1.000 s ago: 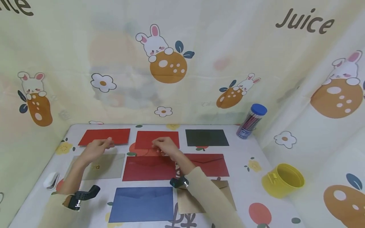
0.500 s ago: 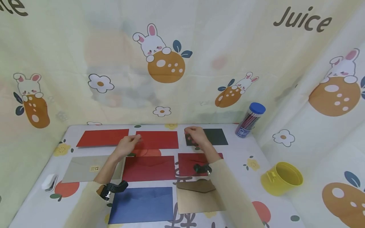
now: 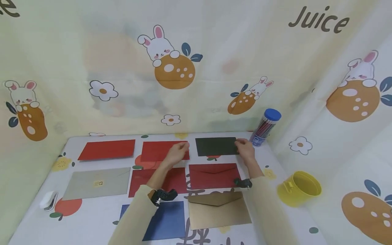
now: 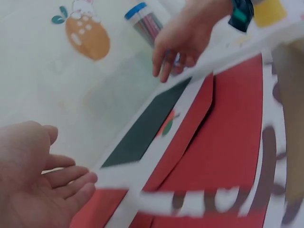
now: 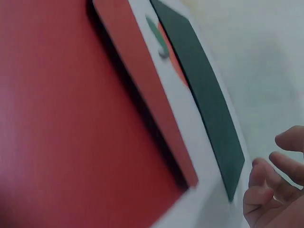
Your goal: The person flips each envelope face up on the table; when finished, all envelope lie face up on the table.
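My left hand (image 3: 177, 153) is over the right part of the back middle red envelope (image 3: 156, 149). In the left wrist view its fingers (image 4: 66, 183) are loosely bent with nothing between them. Just beyond the right short edge of the dark green envelope (image 3: 215, 146) is my right hand (image 3: 246, 149). The right wrist view shows its fingers (image 5: 278, 173) loosely curled, apart from that envelope and holding nothing. Nearer me lie a dark red envelope with its flap raised a little (image 3: 213, 176) and another dark red envelope (image 3: 179, 180), partly covered by the left forearm.
A red envelope (image 3: 107, 149) and a grey envelope (image 3: 98, 183) lie at left. Blue (image 3: 168, 221) and tan (image 3: 218, 211) envelopes are in front. A white stapler-like object (image 3: 48, 200), a blue-lidded pencil tub (image 3: 265, 127) and a yellow bucket (image 3: 298, 189) stand around the edges.
Both hands have moved right: the left from the back left red envelope to the back middle one, the right from the middle red envelope across to the dark green envelope's right edge.
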Demonstrator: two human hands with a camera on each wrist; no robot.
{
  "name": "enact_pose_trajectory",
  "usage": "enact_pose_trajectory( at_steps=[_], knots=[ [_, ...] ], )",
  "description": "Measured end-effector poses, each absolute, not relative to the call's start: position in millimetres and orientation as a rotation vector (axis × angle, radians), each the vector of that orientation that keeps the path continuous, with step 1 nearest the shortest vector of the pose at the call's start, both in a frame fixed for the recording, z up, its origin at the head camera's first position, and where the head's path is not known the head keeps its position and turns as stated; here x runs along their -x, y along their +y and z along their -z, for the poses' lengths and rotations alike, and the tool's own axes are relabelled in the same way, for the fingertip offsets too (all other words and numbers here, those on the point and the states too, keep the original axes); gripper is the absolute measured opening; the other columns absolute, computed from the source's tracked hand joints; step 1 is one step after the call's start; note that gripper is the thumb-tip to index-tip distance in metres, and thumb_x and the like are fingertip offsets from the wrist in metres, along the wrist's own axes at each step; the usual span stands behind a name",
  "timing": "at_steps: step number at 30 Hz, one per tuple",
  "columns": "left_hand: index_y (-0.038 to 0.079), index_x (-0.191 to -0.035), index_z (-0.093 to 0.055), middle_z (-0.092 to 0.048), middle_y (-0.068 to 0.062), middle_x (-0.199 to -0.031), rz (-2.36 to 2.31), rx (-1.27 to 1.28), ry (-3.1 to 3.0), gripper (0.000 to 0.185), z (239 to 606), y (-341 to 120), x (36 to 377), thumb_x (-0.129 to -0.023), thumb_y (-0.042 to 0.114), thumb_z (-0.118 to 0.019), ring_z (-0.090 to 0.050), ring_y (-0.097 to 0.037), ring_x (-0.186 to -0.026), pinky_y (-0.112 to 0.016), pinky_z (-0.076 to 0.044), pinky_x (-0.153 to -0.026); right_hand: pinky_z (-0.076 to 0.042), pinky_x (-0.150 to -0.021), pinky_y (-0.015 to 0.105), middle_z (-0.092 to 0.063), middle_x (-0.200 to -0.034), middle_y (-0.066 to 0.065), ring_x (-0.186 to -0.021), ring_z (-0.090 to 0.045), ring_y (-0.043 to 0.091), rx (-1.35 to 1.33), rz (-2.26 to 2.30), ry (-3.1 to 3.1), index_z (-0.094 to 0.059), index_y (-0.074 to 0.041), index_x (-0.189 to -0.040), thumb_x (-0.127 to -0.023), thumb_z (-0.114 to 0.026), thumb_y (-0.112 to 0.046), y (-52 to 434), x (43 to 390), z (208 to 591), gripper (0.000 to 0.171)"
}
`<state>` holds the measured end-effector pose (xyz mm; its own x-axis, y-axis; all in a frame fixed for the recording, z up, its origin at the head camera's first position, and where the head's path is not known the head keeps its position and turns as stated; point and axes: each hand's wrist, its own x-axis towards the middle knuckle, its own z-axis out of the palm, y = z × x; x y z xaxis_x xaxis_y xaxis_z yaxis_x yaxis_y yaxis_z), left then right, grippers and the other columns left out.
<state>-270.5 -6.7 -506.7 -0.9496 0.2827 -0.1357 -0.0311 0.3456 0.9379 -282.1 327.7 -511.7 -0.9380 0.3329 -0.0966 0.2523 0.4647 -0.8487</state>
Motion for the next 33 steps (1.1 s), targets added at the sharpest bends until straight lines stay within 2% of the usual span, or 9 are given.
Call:
enact_pose_trajectory(
  at_steps=[4, 8, 11, 14, 18, 21, 26, 29, 33],
  knots=[
    [0.003, -0.151, -0.042, -0.053, -0.015, -0.146, -1.686, -0.296, 2.233, 0.060, 509, 31, 271, -0.106, 0.042, -0.048, -0.053, -0.032, -0.132, -0.049, -0.044, -0.109, -0.052, -0.087, 0.040, -0.060, -0.132, 0.023, -0.110, -0.061, 0.036, 0.539, -1.345, -2.666, -0.054, 0.000, -0.141, -0.103, -0.051, -0.026, 361, 270, 514, 0.046],
    [0.001, -0.152, -0.040, -0.047, -0.016, -0.153, -1.684, -0.264, 2.164, 0.065, 514, 61, 266, -0.104, 0.044, -0.050, -0.046, -0.032, -0.140, -0.049, -0.040, -0.113, -0.044, -0.103, 0.051, -0.056, -0.137, 0.027, -0.123, -0.055, 0.041, 0.542, -1.284, -2.732, -0.051, 0.003, -0.141, -0.104, -0.050, -0.026, 380, 256, 518, 0.048],
    [0.001, -0.154, -0.037, -0.043, -0.016, -0.155, -1.681, -0.204, 2.149, 0.066, 518, 73, 261, -0.104, 0.042, -0.051, -0.041, -0.033, -0.143, -0.050, -0.036, -0.116, -0.044, -0.104, 0.050, -0.054, -0.140, 0.027, -0.125, -0.054, 0.040, 0.544, -1.318, -2.773, -0.050, 0.004, -0.143, -0.105, -0.049, -0.028, 382, 249, 522, 0.049],
    [0.002, -0.154, -0.035, -0.042, -0.016, -0.156, -1.701, -0.176, 2.143, 0.067, 519, 78, 260, -0.103, 0.042, -0.053, -0.040, -0.033, -0.144, -0.050, -0.035, -0.116, -0.047, -0.100, 0.047, -0.054, -0.140, 0.026, -0.121, -0.057, 0.038, 0.539, -1.365, -2.762, -0.049, 0.003, -0.143, -0.105, -0.049, -0.028, 378, 248, 525, 0.049],
    [0.001, -0.153, -0.037, -0.043, -0.016, -0.155, -1.773, -0.146, 2.097, 0.066, 515, 76, 263, -0.103, 0.040, -0.055, -0.042, -0.032, -0.142, -0.050, -0.037, -0.115, -0.048, -0.097, 0.044, -0.055, -0.140, 0.026, -0.118, -0.058, 0.036, 0.527, -1.384, -2.725, -0.051, 0.003, -0.143, -0.105, -0.050, -0.028, 372, 253, 525, 0.049],
    [-0.001, -0.151, -0.040, -0.048, -0.017, -0.151, -1.843, -0.078, 2.024, 0.062, 510, 70, 266, -0.103, 0.035, -0.056, -0.047, -0.033, -0.138, -0.048, -0.040, -0.113, -0.046, -0.101, 0.046, -0.056, -0.140, 0.025, -0.121, -0.057, 0.037, 0.538, -1.374, -2.722, -0.053, 0.004, -0.141, -0.104, -0.050, -0.026, 370, 258, 524, 0.048],
    [-0.002, -0.148, -0.044, -0.052, -0.019, -0.146, -1.922, 0.041, 1.916, 0.056, 503, 55, 271, -0.103, 0.029, -0.057, -0.051, -0.033, -0.134, -0.043, -0.043, -0.111, -0.036, -0.113, 0.050, -0.057, -0.138, 0.026, -0.133, -0.049, 0.042, 0.538, -1.288, -2.755, -0.061, 0.006, -0.132, -0.099, -0.055, -0.021, 368, 263, 525, 0.043],
    [-0.003, -0.147, -0.045, -0.051, -0.019, -0.147, -1.942, 0.029, 1.887, 0.054, 499, 46, 272, -0.103, 0.027, -0.056, -0.051, -0.033, -0.135, -0.042, -0.043, -0.111, -0.035, -0.114, 0.049, -0.059, -0.136, 0.026, -0.133, -0.049, 0.041, 0.524, -1.283, -2.742, -0.065, 0.006, -0.127, -0.097, -0.058, -0.019, 367, 264, 526, 0.040],
    [-0.003, -0.147, -0.045, -0.050, -0.020, -0.148, -1.934, 0.003, 1.878, 0.053, 497, 32, 271, -0.104, 0.027, -0.055, -0.050, -0.034, -0.136, -0.045, -0.041, -0.113, -0.040, -0.110, 0.047, -0.060, -0.134, 0.026, -0.129, -0.054, 0.039, 0.498, -1.365, -2.699, -0.065, 0.006, -0.127, -0.098, -0.058, -0.018, 359, 267, 525, 0.038]
  ],
)
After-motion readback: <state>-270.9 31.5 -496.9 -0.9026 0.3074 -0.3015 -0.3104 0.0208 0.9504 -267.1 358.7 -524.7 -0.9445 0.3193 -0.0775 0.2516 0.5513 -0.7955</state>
